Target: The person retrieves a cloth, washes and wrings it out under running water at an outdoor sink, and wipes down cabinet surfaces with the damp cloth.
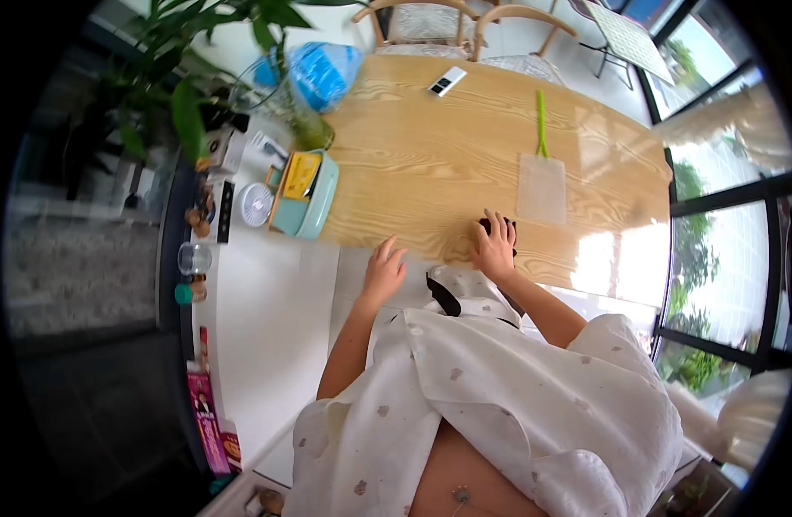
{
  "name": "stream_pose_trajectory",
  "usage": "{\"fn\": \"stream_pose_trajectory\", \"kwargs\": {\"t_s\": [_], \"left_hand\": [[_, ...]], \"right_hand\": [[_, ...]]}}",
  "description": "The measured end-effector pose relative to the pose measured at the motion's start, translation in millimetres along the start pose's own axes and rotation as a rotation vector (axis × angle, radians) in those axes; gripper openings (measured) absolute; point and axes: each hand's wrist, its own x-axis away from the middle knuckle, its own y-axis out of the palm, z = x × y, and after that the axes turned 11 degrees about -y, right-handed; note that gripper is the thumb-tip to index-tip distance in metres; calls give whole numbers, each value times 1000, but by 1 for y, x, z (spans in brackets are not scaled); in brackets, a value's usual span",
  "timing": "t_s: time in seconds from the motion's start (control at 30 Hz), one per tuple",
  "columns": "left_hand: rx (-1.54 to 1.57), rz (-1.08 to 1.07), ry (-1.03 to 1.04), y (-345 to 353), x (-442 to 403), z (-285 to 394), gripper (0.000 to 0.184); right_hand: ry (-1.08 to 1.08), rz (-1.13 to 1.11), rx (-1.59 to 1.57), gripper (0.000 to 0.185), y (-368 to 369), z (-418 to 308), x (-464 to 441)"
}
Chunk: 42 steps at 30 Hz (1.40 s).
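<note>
My right hand lies over a small black object near the front edge of the wooden table. The fingers reach across the object and hide most of it, so its kind is unclear; dark bits show beside and between them. My left hand is just off the table's front edge, empty, with its fingers apart. A translucent sheet or bag lies flat beyond my right hand, with a bright green long-handled tool reaching away from its far end.
On the wooden table, a black-and-white remote-like device lies far back. At the left are a teal box holding a yellow packet, a small white fan, a blue package and a leafy plant. Wooden chairs stand behind.
</note>
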Motion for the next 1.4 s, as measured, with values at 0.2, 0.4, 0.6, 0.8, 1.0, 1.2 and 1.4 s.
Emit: {"fn": "stream_pose_trajectory", "kwargs": {"t_s": [0.2, 0.4, 0.6, 0.8, 1.0, 1.2, 1.4], "left_hand": [[4, -256, 151, 46, -48, 15, 24], [-122, -421, 318, 49, -61, 23, 28], [26, -468, 541, 55, -77, 33, 38], [204, -578, 599, 71, -75, 59, 30], [187, -712, 861, 95, -59, 101, 15], [178, -863, 985, 126, -42, 151, 13], [80, -928, 1052, 173, -12, 205, 13]], "right_hand": [[429, -194, -37, 73, -6, 25, 32], [607, -90, -88, 63, 22, 7, 30], [1235, 584, -835, 47, 10, -15, 64], [1524, 1106, -1551, 35, -25, -56, 127], [1560, 1309, -1572, 26, -15, -82, 198], [1581, 1791, -1699, 27, 1, -76, 254], [1624, 2058, -1660, 25, 2, -48, 304]]}}
